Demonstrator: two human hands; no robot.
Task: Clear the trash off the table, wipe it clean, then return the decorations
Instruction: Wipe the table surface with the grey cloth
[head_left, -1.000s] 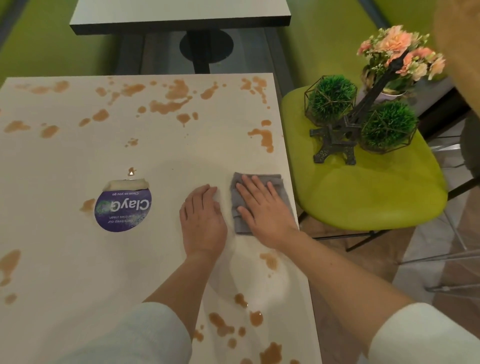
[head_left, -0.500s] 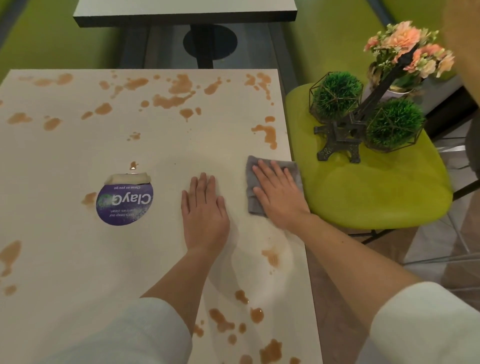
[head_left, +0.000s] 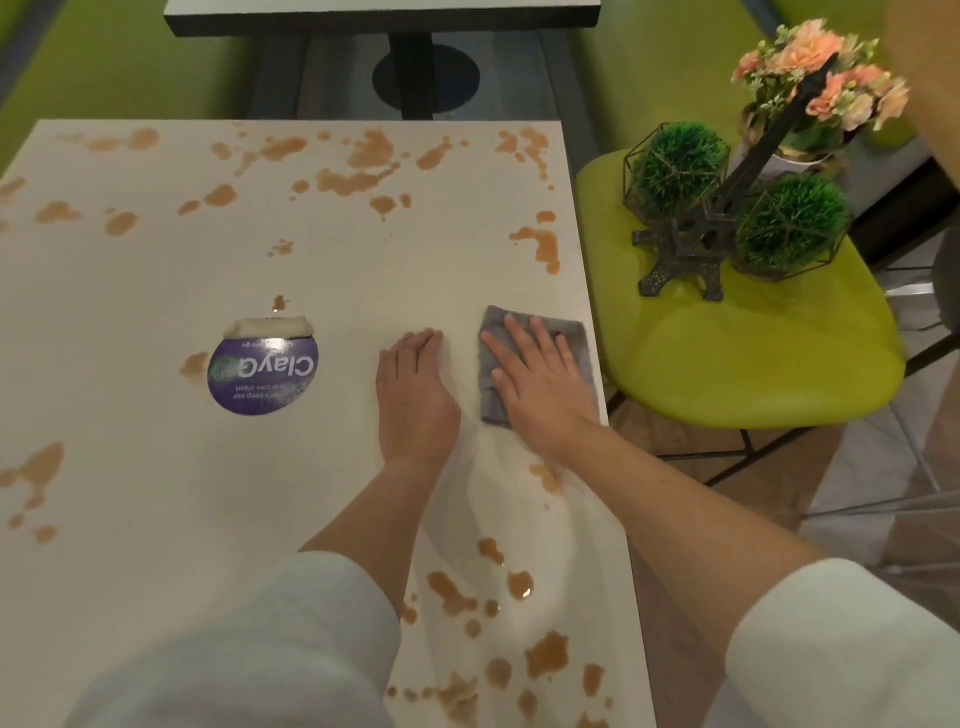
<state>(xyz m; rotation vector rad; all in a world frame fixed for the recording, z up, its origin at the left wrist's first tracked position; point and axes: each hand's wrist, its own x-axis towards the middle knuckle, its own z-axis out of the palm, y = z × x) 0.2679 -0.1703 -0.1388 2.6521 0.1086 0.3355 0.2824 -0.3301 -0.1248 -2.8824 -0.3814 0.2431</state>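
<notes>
While the right hand (head_left: 540, 387) presses a grey cloth (head_left: 535, 364) flat with fingers (head_left: 519, 338) straight and spread, the left hand (head_left: 413, 395) rests palm-down just left of it, fingers together, holding nothing. Brown spills (head_left: 358, 166) dot the pale table (head_left: 156, 467), most along its far and near edges; a purple round sticker (head_left: 262, 374) lies left of the hands. The cloth sits at the table's right edge, long axis running near to far, beside a green chair (head_left: 737, 353) carrying the decorations (head_left: 727, 208).

R hand (head_left: 540, 384) flat on cloth (head_left: 574, 338) at table (head_left: 156, 467) R edge; L hand (head_left: 415, 395) just left.
</notes>
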